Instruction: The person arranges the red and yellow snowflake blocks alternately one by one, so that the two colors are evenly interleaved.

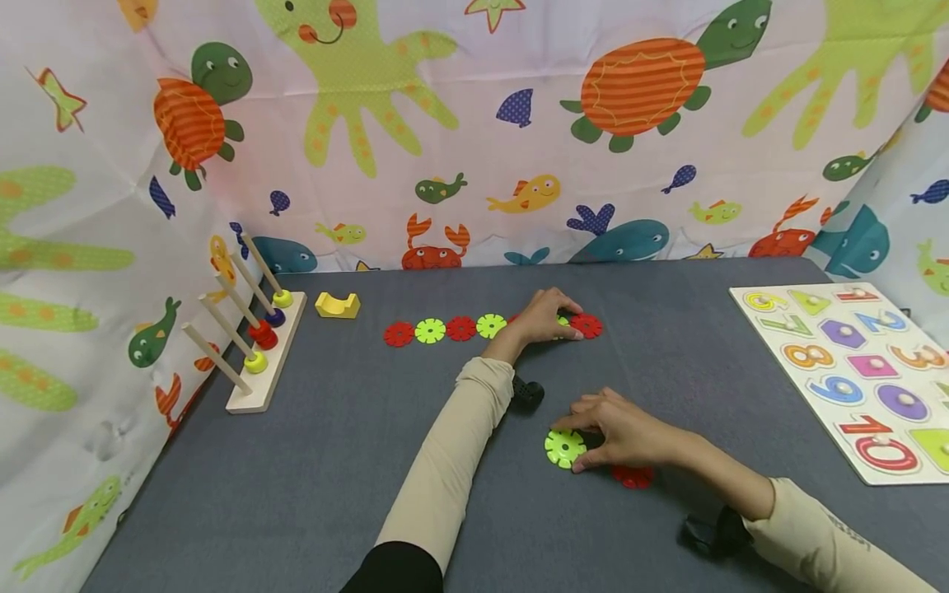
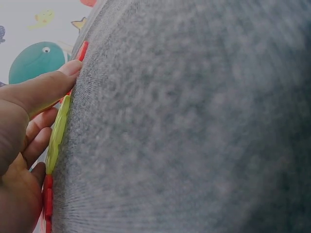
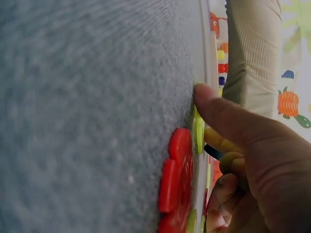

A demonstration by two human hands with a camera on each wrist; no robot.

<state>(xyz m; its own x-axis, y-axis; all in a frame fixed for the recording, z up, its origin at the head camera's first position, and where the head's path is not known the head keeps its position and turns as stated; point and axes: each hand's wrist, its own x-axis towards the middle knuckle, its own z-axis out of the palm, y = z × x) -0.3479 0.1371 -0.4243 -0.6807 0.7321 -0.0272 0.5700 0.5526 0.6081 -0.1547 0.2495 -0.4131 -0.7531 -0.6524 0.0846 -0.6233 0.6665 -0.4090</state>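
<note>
Hands of the person are apart from each other, and both are occupied. The left hand (image 1: 539, 319) is at the right end of a row of flower-shaped discs (image 1: 466, 331), red and green by turns, which lies flat on the grey desk (image 1: 334, 461); its thumb and finger grip the last red disc (image 1: 589, 327). The right hand (image 1: 626, 430), nearer to the person, pinches a loose green disc (image 1: 559, 451) by its edges. Partly under this hand lies another red disc (image 1: 633, 477). Towards the left are a yellow block (image 1: 337, 308) and a peg stand (image 1: 248, 402) with coloured rings; on the right is a number board (image 1: 841, 366).
</note>
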